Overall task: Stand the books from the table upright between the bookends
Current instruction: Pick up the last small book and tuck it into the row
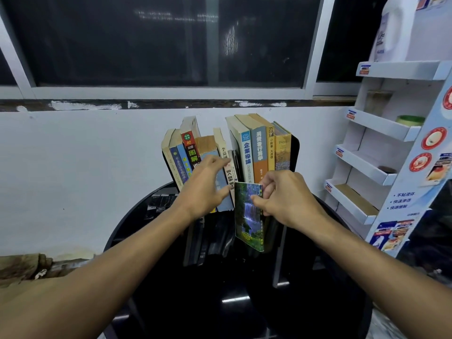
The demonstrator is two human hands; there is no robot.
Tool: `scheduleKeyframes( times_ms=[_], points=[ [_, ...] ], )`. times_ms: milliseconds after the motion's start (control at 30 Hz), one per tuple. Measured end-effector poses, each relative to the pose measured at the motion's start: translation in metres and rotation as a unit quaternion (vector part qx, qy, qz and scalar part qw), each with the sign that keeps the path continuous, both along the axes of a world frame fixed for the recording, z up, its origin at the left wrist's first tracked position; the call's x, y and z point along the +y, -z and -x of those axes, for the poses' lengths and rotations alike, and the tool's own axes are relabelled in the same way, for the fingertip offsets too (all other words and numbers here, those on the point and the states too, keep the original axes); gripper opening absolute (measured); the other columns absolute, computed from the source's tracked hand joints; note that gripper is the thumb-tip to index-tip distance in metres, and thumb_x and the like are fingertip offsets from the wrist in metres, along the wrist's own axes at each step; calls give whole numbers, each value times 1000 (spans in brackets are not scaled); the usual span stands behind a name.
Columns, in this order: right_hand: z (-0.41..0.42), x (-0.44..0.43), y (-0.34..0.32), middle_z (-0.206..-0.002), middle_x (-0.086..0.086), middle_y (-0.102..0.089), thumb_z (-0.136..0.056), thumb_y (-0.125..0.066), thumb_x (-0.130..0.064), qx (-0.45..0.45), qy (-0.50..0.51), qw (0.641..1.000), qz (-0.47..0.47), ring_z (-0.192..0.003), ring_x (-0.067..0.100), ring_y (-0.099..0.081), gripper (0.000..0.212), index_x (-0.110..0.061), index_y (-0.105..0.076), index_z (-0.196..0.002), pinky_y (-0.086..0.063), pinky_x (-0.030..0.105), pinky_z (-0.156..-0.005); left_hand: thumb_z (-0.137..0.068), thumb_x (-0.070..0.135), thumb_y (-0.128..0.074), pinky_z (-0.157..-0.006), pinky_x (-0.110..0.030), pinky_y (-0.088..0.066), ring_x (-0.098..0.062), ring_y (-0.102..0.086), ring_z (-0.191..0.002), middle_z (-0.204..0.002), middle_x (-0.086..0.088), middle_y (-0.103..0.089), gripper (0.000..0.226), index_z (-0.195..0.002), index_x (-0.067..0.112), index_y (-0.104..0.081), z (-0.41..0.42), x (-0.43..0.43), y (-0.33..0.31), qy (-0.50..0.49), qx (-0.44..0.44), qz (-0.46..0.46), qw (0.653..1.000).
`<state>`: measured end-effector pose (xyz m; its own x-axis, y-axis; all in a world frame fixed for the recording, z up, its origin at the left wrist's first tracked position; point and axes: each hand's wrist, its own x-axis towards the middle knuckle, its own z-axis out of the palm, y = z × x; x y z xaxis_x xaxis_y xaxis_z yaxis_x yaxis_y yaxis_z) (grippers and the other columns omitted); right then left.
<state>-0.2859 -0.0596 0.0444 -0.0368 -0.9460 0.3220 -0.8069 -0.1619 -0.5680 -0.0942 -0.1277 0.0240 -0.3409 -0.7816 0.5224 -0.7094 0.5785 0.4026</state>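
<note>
Waterfall-cover book (248, 216) is held upright above the tabletop (318, 265), pinched between the thumb and curled fingers of the right hand (288, 199). Just beyond that hand lies a gap in the row. The left hand (205, 189) is spread flat against the leaning books (188, 152). Most of the task is judged done, with the row stood between the black bookends (295, 150). This book is not yet slotted in.

Place: indoor room, shop-like corner.
Landmark: round black table (195, 302).
Right of table: white cardboard display stand (381, 123), tiered, labels on its shelf fronts; white jug (391, 33) on top.
Behind table: white wall (73, 155), dark window (146, 45).
On table: row of books (247, 148).
</note>
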Motion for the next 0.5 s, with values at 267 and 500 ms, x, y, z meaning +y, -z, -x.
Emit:
scheduleKeyframes(
  times_ms=[267,500],
  points=[
    [0,-11,-6,-61,1,-68,-82,-81,-21,35,3,997,64,-63,17,-69,22,-10,-63,-84,-59,40,-75,-92,21,-69,-115,-43,-39,-21,-41,-141,-153,-2,-44,65,-151,16,-42,6,-28,-36,-33,-64,86,994],
    [-5,-21,-15,-64,4,-66,-85,-78,-18,60,-3,993,100,-65,17,-67,19,-5,-64,-88,-59,41,-74,-89,24,-74,-101,-48,-50,-33,-54,-128,-137,-13,-59,56,-138,8,-52,11,-49,-41,-60,-114,49,990]
  ],
)
